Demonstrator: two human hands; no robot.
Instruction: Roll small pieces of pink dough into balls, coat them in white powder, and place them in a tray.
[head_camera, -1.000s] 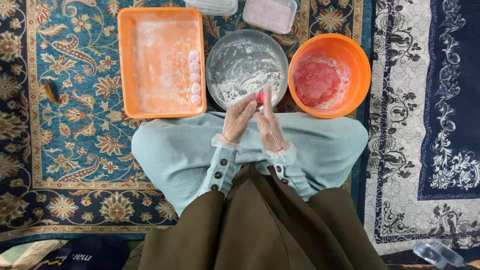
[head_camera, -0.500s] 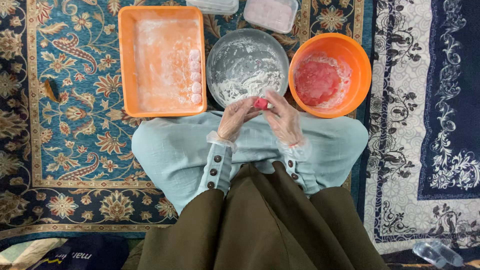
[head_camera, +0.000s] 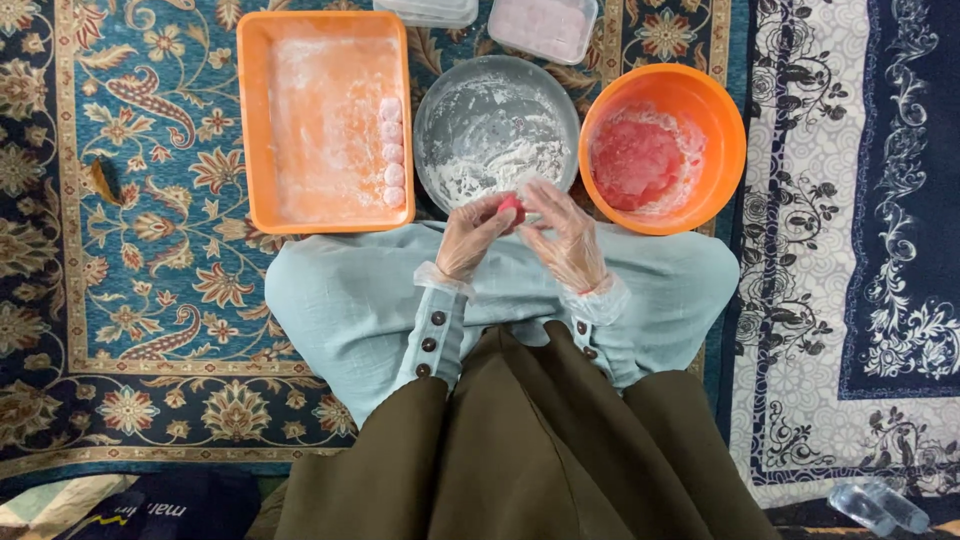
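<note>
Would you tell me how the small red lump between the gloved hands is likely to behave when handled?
The red lump looks soft, probably squashing under the fingers of the left hand and right hand. It seems sticky, since flour fills the grey bowl nearby. Being small, it is likely light.

floured metal bowl (head_camera: 497, 120), glossy plastic tray (head_camera: 322, 120)
</note>
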